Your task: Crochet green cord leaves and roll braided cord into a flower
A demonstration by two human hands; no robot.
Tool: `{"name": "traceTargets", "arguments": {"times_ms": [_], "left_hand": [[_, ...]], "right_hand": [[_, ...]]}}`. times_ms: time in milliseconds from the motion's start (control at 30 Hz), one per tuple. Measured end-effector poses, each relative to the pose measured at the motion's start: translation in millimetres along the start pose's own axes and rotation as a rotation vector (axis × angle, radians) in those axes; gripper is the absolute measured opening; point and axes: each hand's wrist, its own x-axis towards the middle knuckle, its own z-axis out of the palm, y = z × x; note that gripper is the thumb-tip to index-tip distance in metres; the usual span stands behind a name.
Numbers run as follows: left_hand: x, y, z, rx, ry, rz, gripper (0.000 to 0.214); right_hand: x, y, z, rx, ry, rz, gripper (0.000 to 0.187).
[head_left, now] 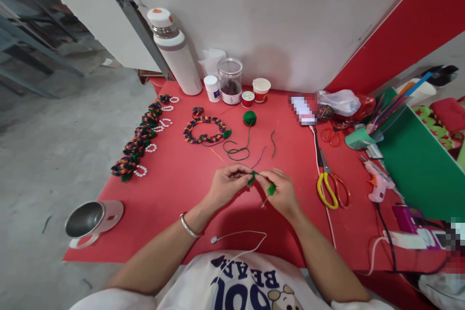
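Observation:
My left hand (232,181) pinches a small green crocheted piece (252,178) between thumb and fingertips. Close against it, my right hand (279,193) has its fingers closed round a thin crochet hook (265,201), whose end pokes out below the palm. A green bit (271,189) shows by the right fingers; whether it belongs to the same piece I cannot tell. Beyond the hands lies a ball of green yarn (249,117), its strand looping over the table. Left of it rests a multicoloured crocheted ring (186,134) with a green leaf-like tip.
Several crocheted pieces with bead loops (144,133) line the left edge, near a mug (112,214). A tall flask (181,65) and a clear jar (230,75) stand at the back. Right are scissors (328,190), a phone (303,110), a glue gun (379,184) and cables.

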Motion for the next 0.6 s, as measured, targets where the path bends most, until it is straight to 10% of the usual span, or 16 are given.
{"name": "traceTargets", "arguments": {"times_ms": [400,600], "left_hand": [[2.7,3.4,4.1,-0.043,0.111,-0.017,0.037],[1.4,5.9,5.0,0.009,0.101,0.004,0.031]], "right_hand": [[-10.7,6.6,-6.7,0.173,0.214,0.092,0.075],[-7.3,-8.6,-5.9,0.256,0.125,-0.055,0.024]]}}
